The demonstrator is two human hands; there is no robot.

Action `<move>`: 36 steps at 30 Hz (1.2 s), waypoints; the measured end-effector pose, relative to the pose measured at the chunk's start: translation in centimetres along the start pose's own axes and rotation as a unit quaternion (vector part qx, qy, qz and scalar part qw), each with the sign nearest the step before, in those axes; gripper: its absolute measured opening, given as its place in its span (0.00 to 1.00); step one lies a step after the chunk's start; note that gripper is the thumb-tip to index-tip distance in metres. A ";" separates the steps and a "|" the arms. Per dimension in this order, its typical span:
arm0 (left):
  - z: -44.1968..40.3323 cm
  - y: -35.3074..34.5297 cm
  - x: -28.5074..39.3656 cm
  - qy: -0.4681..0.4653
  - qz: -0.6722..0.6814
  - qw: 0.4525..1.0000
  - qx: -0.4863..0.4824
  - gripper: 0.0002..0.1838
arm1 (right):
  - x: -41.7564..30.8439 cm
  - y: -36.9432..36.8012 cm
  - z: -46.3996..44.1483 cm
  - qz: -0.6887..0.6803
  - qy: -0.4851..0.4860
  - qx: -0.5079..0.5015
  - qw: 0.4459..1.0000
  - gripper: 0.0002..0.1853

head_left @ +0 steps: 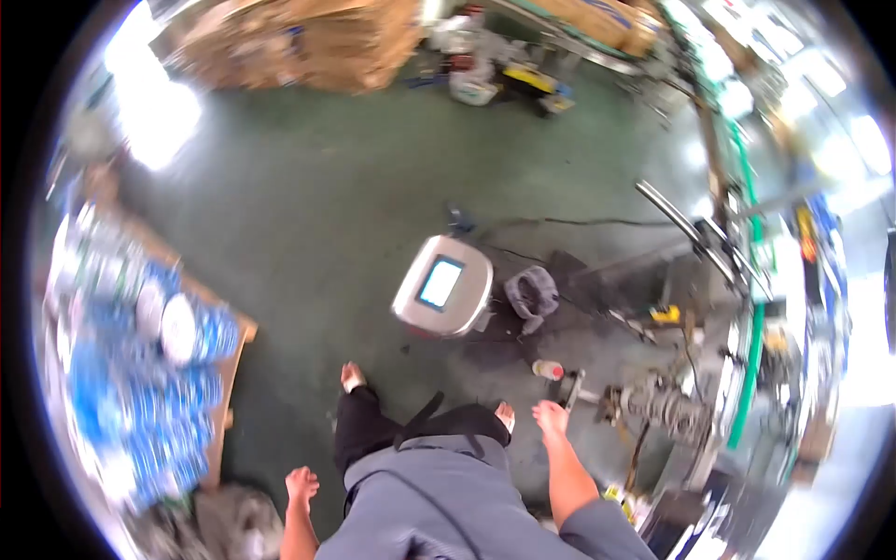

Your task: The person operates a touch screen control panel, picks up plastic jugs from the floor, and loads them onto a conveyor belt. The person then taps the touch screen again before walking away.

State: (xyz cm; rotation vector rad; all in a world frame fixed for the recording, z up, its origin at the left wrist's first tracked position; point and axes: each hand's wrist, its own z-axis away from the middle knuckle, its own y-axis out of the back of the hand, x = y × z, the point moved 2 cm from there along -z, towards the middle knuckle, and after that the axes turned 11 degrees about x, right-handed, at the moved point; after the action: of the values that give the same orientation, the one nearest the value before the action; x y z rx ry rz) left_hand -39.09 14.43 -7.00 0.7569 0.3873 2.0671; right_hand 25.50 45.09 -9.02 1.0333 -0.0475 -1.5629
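Note:
My left hand (301,485) hangs at the lower left with its fingers loosely bent and slightly apart, holding nothing that I can see. On the other side, my right hand (551,419) is also loosely open and empty, its fingers partly bent. It appears near a metal bracket (574,389) and a small bottle with a red cap (548,370), which look lower down. In front of my feet stands a silver machine (444,286) with a lit screen. A grey bin with a bag liner (532,294) is just to its right.
Plastic-wrapped bottle packs (177,401) fill a wooden pallet (229,411) on the left. A conveyor line with a green rail (749,373) runs along the right. A cable (597,222) crosses the floor; cardboard stacks (308,42) and a yellow-topped item (530,80) are at the back.

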 end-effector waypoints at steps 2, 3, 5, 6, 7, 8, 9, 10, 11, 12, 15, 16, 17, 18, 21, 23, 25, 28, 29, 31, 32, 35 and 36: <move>-2.3 2.3 7.4 -0.034 0.030 0.999 -0.024 0.05 | 0.2 -7.2 2.3 0.165 0.085 -0.005 0.983 0.17; -4.4 3.5 10.5 -0.063 0.008 0.997 -0.031 0.05 | -4.1 -10.0 6.2 0.238 0.148 -0.013 0.960 0.19; -8.7 6.8 16.0 -0.106 -0.028 0.993 -0.033 0.05 | -11.3 -14.7 13.5 0.309 0.193 -0.044 0.930 0.21; -10.4 8.2 19.3 -0.122 -0.045 0.991 -0.025 0.05 | -13.1 -17.7 14.8 0.302 0.179 -0.067 0.934 0.21; -11.2 9.4 22.8 -0.129 -0.048 0.990 -0.025 0.05 | -15.0 -20.6 15.6 0.282 0.222 -0.058 0.931 0.20; -12.3 10.5 26.1 -0.124 -0.041 0.991 -0.015 0.05 | -16.3 -23.1 15.9 0.271 0.229 -0.053 0.934 0.20; -13.7 11.6 28.8 -0.148 -0.055 0.987 -0.008 0.06 | -17.5 -26.0 15.9 0.254 0.205 -0.041 0.944 0.21; -15.0 12.2 31.3 -0.171 -0.069 0.983 -0.006 0.07 | -18.2 -28.8 15.0 0.203 0.200 -0.022 0.958 0.23; -15.0 12.4 34.0 -0.170 -0.109 0.979 0.018 0.07 | -19.4 -31.4 13.6 0.203 0.146 -0.035 0.968 0.25; -14.4 11.6 37.1 -0.173 -0.146 0.973 0.038 0.08 | -20.0 -34.3 11.8 0.206 0.133 -0.009 0.969 0.27; -17.4 12.3 43.7 -0.188 -0.205 0.960 -0.026 0.10 | -21.9 -42.6 5.2 0.149 0.091 0.063 0.983 0.30; -17.4 12.8 45.8 -0.209 -0.263 0.942 0.000 0.13 | -21.5 -45.5 2.7 0.145 0.073 0.083 0.983 0.31; -22.0 16.4 46.2 -0.323 -0.368 0.872 0.015 0.15 | -21.7 -47.5 1.1 0.149 0.034 0.086 0.985 0.32; -24.4 19.0 48.0 -0.379 -0.441 0.811 -0.056 0.14 | -22.4 -49.6 -1.2 0.152 -0.001 0.090 0.984 0.33; -21.8 20.5 55.1 -0.128 -0.342 0.931 0.015 0.27 | -24.8 -53.1 -4.8 0.116 -0.069 0.123 0.983 0.36; -21.6 19.3 60.2 -0.128 -0.375 0.917 0.040 0.28 | -26.4 -54.4 -7.0 0.091 -0.100 0.134 0.982 0.35; -22.0 17.6 64.6 -0.137 -0.392 0.908 0.052 0.29 | -26.5 -55.4 -8.2 0.084 -0.132 0.136 0.978 0.35; -23.7 14.5 70.5 -0.163 -0.405 0.898 0.050 0.31 | -25.9 -56.7 -9.4 0.083 -0.151 0.154 0.973 0.34; -24.2 13.2 72.2 -0.174 -0.405 0.897 0.045 0.31 | -25.8 -57.0 -9.4 0.081 -0.159 0.158 0.971 0.34; -24.6 10.1 75.4 -0.194 -0.396 0.896 0.038 0.32 | -25.9 -57.3 -9.7 0.067 -0.151 0.173 0.971 0.34; -25.9 9.1 77.2 -0.194 -0.370 0.907 -0.053 0.31 | -25.8 -57.4 -10.3 0.068 -0.153 0.175 0.970 0.34; -23.5 4.3 80.2 -0.224 -0.389 0.893 -0.012 0.30 | -25.4 -58.0 -10.9 0.073 -0.139 0.182 0.971 0.33; -24.0 3.6 81.1 -0.233 -0.406 0.884 -0.013 0.29 | -25.1 -58.5 -11.3 0.072 -0.144 0.183 0.970 0.33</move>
State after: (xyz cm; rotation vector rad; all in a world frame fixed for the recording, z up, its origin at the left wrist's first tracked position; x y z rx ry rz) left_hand -91.80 79.33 6.50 0.8568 0.3232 1.0605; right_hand -15.44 88.59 -33.85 1.0497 -0.6178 -1.5927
